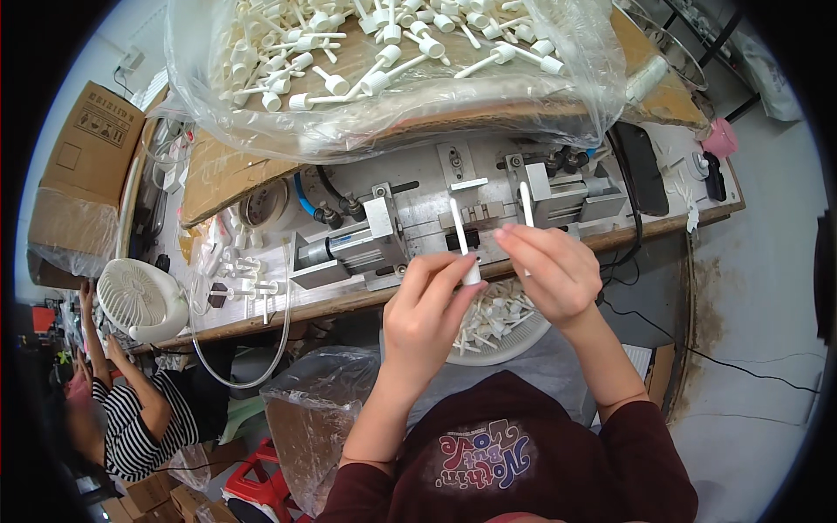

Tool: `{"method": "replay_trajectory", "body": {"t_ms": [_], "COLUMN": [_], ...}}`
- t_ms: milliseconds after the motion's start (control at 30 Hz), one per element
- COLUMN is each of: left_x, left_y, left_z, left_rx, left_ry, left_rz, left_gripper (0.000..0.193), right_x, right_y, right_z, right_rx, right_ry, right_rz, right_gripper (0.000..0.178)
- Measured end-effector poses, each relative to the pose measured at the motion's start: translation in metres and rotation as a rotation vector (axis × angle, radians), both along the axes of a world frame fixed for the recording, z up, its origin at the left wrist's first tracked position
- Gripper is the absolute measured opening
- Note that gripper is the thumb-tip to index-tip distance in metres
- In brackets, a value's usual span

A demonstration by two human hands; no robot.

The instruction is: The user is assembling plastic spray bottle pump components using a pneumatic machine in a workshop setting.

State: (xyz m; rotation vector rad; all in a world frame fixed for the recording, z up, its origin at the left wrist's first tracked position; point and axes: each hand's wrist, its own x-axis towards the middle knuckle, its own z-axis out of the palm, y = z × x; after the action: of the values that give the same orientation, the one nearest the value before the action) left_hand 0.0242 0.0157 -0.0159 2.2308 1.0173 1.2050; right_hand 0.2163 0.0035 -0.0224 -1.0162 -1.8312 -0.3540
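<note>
Grey floor and a cluttered workroom surround us; looking down through the head view, the only one, I find a wood-edged desk (pixel 349 302) with a metal fixture (pixel 475 212) bolted on it, and I'll place everything by that. Beyond the fixture sits a clear bag (pixel 397 131) spread on cardboard, loaded with loose white capped sticks (pixel 384 78). On the near side, below the desk's edge, a white basket (pixel 528 338) carries another heap of small white parts (pixel 495 321). Far off to the fixture's left are a white fan (pixel 139 301) and, past it, a co-worker in a striped top (pixel 170 418)

Just on the near side of the fixture, both hands are up and busy. The left hand (pixel 417 312) has its fingers pinched on the broad lower end of one white stick (pixel 462 231), its slim end pointing toward the fixture. The right hand (pixel 562 277) has its fingers drawn together too, seemingly round a second white stick (pixel 527 205), whose tip rises behind them; its lower part is mostly covered

How far along? I'd call it mid-batch, with this pair in hand and neither piece seated in the fixture. Plenty lies on both sides of it, bag and basket alike, so much could remain, though I can't tell for certain which heap is finished and which is waiting
</note>
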Motion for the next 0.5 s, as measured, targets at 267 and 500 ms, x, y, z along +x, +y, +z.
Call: {"method": "replay_trajectory", "body": {"t_ms": [267,500], "left_x": [0.006,0.008], "left_y": [0.015,0.017], "left_z": [-0.002,0.003], "left_rx": [0.207,0.17], "left_ry": [0.354,0.359], "left_rz": [0.033,0.025], "left_gripper": [0.029,0.027], "right_x": [-0.009,-0.012], "right_y": [-0.013,-0.019], "right_z": [0.014,0.002], "right_rx": [-0.17,-0.251], "right_ry": [0.313,0.643], "right_rz": [0.036,0.137], "right_gripper": [0.038,0.038]}}
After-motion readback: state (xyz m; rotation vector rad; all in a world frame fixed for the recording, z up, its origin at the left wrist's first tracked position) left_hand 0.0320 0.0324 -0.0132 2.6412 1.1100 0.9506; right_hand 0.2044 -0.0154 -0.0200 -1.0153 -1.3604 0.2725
